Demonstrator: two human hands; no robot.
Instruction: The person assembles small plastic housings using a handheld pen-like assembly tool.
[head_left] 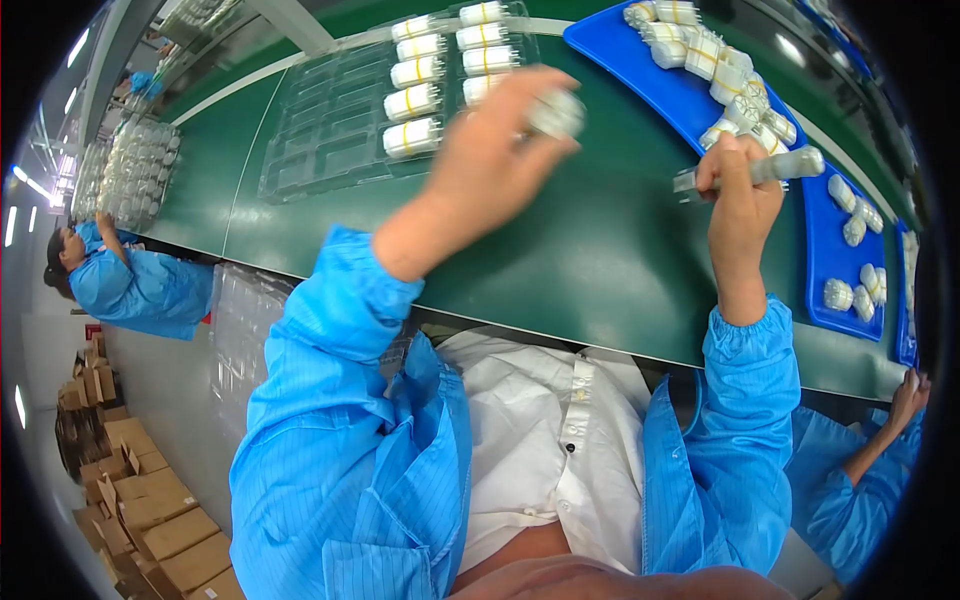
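My left hand (480, 170) is raised over the green bench, blurred by motion, its fingers closed on a whitish cylindrical bundle (558, 113). Just behind it lies a clear plastic tray (320, 130) with compartments. Two columns of it hold white cylindrical bundles (412, 104) with yellow bands and thin wires at one end. On the right, my right hand (742, 190) grips a translucent rod-shaped thing (798, 163), which sticks out on both sides of the fingers. That hand is at the near edge of a blue tray (625, 60) heaped with similar banded bundles (705, 55).
A second blue tray (825, 270) with several white pieces stands farther right on the green bench (590, 260). A co-worker (130, 275) in blue is at the far left beside stacked clear trays; another person's hand (908, 400) shows at right. Cardboard boxes (150, 500) lie on the floor.
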